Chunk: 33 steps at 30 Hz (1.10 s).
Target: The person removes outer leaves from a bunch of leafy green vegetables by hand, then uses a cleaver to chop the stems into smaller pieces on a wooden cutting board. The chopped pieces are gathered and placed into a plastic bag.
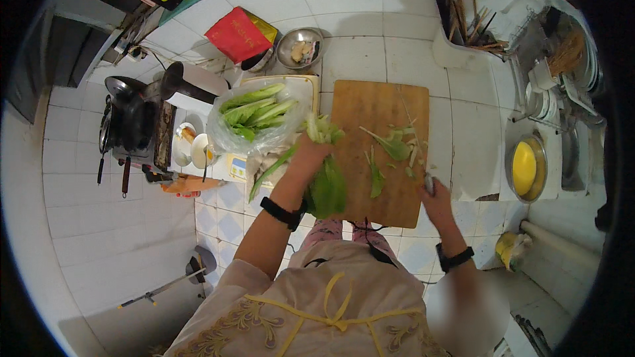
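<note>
My left hand (313,156) grips a bunch of leafy greens (328,186) over the left side of a wooden cutting board (379,101). Its leaves hang toward me, and pale stems stick out past the fingers. At the board's right edge, my right hand (437,203) is closed around a grey metal handle (429,183), which looks like a kitchen knife's; a blade cannot be made out clearly. Loose leaves (393,148) and small trimmings lie between the two hands. Left of the board, a clear plastic bag (218,131) holds more long green leaves (260,109).
A steel bowl (281,49) and red packet (237,34) stand against the back wall. White bowls (199,151) and a stove with black pans (136,124) are left. To the right are a chopstick holder (446,49), dish rack (533,77) and basin with a yellow item (524,168).
</note>
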Motion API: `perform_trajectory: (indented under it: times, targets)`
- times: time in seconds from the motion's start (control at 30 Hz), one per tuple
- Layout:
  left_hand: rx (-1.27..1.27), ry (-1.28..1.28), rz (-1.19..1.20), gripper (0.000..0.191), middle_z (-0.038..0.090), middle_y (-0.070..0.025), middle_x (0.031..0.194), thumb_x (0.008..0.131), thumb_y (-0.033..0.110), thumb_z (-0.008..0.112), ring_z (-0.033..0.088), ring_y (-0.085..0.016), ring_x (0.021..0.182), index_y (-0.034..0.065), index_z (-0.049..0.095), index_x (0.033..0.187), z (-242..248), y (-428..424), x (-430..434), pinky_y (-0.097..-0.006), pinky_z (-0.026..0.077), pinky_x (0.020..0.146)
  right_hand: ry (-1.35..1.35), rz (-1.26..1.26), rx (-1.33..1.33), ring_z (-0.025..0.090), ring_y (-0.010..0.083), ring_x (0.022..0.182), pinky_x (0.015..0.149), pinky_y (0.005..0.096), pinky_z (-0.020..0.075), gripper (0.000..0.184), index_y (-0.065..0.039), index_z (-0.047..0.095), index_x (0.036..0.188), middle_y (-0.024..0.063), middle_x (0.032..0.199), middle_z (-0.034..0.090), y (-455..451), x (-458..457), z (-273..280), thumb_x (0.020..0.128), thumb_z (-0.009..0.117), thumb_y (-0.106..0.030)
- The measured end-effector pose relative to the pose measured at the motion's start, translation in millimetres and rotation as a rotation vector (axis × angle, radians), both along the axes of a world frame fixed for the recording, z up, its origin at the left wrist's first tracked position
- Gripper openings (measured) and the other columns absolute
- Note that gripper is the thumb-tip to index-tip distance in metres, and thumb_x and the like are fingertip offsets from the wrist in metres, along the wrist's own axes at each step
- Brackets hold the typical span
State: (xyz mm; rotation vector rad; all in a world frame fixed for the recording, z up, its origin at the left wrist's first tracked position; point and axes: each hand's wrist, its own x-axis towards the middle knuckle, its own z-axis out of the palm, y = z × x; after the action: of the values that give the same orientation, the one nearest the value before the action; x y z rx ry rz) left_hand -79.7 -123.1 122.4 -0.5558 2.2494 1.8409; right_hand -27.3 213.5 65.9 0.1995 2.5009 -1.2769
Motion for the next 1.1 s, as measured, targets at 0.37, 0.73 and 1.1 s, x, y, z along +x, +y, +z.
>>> perform_trajectory:
  times: [0.37,0.73,1.1]
  targets:
    - [0.034,-0.054,0.188,0.036,0.065,-0.0086,0.087,0.074,0.006,0.071,0.063,-0.019,0.071,-0.0037,0.061,0.107,45,-14,33,-0.0323,0.051,0.062,-0.618,0.071,-0.538,0.046,0.0083,0.053,0.045,0.0278,0.0410,0.026,-0.006,0.058,0.090,-0.0024,0.065,0.050,-75,30,6,0.089,0.064,-0.031]
    - [0.078,0.003,0.205,0.031,0.064,-0.0075,0.084,0.075,0.006,0.070,0.063,-0.018,0.068,-0.0023,0.061,0.104,40,-18,54,-0.0319,0.051,0.060,-0.359,-0.267,-0.635,0.047,0.0079,0.051,0.044,0.0271,0.0366,0.026,-0.007,0.059,0.081,-0.0016,0.060,0.050,-97,53,-46,0.090,0.065,-0.030]
    - [0.003,0.028,0.185,0.032,0.066,-0.0090,0.087,0.075,0.007,0.071,0.063,-0.019,0.071,-0.0045,0.062,0.103,32,-22,55,-0.0323,0.052,0.062,-0.574,-0.102,-0.671,0.042,0.0091,0.046,0.043,0.0271,0.0338,0.028,-0.006,0.060,0.083,-0.0019,0.060,0.050,-84,66,-4,0.090,0.065,-0.033]
